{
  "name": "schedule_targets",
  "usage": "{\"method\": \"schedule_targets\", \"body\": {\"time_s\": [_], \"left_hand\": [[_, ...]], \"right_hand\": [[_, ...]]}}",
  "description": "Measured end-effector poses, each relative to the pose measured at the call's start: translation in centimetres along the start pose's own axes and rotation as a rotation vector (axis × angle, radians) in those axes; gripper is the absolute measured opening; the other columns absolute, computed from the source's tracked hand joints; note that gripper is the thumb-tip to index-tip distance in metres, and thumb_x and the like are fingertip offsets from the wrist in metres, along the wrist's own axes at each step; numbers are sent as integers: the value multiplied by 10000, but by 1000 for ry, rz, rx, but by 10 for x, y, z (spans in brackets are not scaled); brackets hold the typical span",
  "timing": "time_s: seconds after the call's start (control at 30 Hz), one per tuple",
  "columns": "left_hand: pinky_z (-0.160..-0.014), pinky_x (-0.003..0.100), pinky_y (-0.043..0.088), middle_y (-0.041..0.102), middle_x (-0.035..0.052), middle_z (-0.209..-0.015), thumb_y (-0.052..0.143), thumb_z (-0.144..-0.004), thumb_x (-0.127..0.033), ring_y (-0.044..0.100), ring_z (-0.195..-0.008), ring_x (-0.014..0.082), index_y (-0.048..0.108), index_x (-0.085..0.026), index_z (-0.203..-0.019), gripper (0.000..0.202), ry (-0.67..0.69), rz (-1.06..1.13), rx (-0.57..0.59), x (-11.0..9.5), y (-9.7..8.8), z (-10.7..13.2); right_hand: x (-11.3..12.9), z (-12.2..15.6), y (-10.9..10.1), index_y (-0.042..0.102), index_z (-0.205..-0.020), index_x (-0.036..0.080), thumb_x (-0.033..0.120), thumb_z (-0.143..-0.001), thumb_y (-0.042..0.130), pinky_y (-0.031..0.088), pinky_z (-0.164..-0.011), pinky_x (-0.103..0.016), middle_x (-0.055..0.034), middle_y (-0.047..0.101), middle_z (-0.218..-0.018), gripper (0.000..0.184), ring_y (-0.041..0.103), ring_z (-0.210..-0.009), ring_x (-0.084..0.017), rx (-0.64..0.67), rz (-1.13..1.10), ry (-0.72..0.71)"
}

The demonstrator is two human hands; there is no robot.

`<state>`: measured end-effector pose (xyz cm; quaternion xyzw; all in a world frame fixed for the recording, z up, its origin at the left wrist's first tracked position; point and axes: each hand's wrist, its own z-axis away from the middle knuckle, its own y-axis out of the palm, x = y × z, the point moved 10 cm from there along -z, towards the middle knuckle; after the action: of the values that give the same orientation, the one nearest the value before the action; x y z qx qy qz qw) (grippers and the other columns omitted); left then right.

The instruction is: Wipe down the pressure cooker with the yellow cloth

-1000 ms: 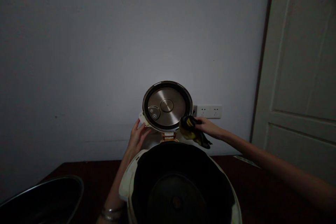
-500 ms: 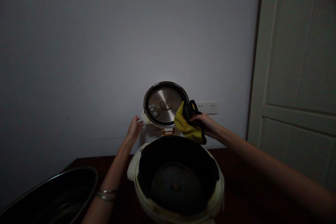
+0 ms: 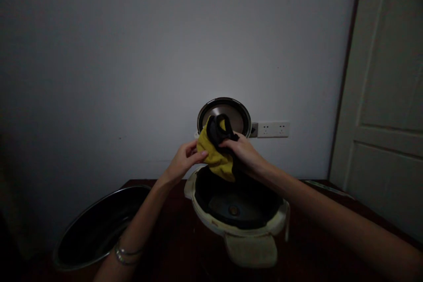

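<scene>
My right hand (image 3: 243,147) grips a yellow and dark grey cloth (image 3: 214,158), bunched with a loop at its top. From the other side, my left hand (image 3: 187,158) takes the cloth's left edge between thumb and fingers. Both hands are above the back rim of a whitish electric pressure cooker (image 3: 251,253). Its inside is dark, with a small round disc (image 3: 233,209) at the middle of the bottom. Behind the cloth the raised lid (image 3: 238,116) shows its metal inner face, partly covered.
A dark oval basin (image 3: 99,224) with a shiny rim stands left of the cooker on the dark red table (image 3: 178,238). Wall sockets (image 3: 273,129) are right of the lid. A pale panelled door (image 3: 390,97) is at the right.
My left hand has moved from beside the lid to the cloth. The right hand has brought the cloth leftward in front of the lid. The view has shifted, showing more of the cooker's front.
</scene>
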<state>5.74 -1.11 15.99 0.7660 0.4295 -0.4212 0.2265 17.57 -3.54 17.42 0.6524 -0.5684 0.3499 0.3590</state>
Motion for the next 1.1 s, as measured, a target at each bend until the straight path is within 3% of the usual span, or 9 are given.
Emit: {"method": "schedule_targets", "body": {"time_s": [0.13,0.27,0.37,0.43,0.53,0.63,0.77,0.9,1.1], "left_hand": [[-610,287,551,701,69,-857,737,-655,-257,652,-745,201,666,-140,-981,354,18,-49,-124,-2,-13,7],[-492,236,512,694,39,-808,729,-629,-239,626,-669,175,681,-167,-955,337,30,-93,-212,-3,-33,6],[-527,227,499,709,50,-822,711,-590,-182,621,-678,170,724,-150,-872,284,20,-101,-230,-1,-45,7],[-572,235,495,717,66,-832,699,-570,-156,625,-691,174,739,-134,-828,262,-18,-88,-233,2,-50,9],[-626,255,489,720,81,-924,663,-564,-123,636,-739,189,730,-152,-985,427,-92,4,-170,6,-49,14],[-703,289,493,683,97,-1090,643,-615,-167,641,-844,217,656,-184,-1165,551,-134,185,-100,7,-42,19],[-678,293,489,703,107,-916,663,-704,-338,628,-755,206,704,-135,-968,336,-226,244,-125,23,-39,24],[-602,241,454,677,59,-728,769,-629,-328,591,-630,149,696,-119,-828,298,-262,156,-132,36,-31,26],[-632,229,458,678,26,-742,775,-591,-290,598,-642,118,679,-118,-842,319,-161,90,-219,16,-35,26]], "right_hand": [[3,0,14,572,-1048,186,246,-642,593,493,-733,-291,-16,650,-929,412,602,-850,-186,8,61,-67],[16,7,34,562,-1187,233,195,-623,632,467,-843,-312,-12,633,-1072,570,576,-974,-187,215,221,-163],[16,19,50,648,-1125,227,176,-651,587,434,-895,-330,-17,623,-1141,481,546,-1063,-203,430,243,-188],[10,21,53,703,-1027,183,238,-721,545,431,-875,-335,-43,635,-1116,348,553,-1048,-214,477,231,-159],[0,13,42,736,-861,153,363,-812,525,435,-791,-319,-64,663,-963,301,583,-913,-198,337,324,-129],[3,8,36,729,-805,173,325,-747,662,419,-752,-301,-41,652,-864,175,573,-831,-175,224,505,-213],[15,11,39,686,-863,170,176,-690,692,415,-805,-309,-29,619,-915,173,561,-868,-168,199,578,-353],[23,20,39,587,-1011,186,134,-676,665,426,-852,-335,-22,589,-977,347,553,-933,-182,160,585,-439],[22,26,27,464,-1220,223,242,-692,688,485,-874,-397,-78,530,-1137,574,574,-959,-200,156,520,-355]]}}
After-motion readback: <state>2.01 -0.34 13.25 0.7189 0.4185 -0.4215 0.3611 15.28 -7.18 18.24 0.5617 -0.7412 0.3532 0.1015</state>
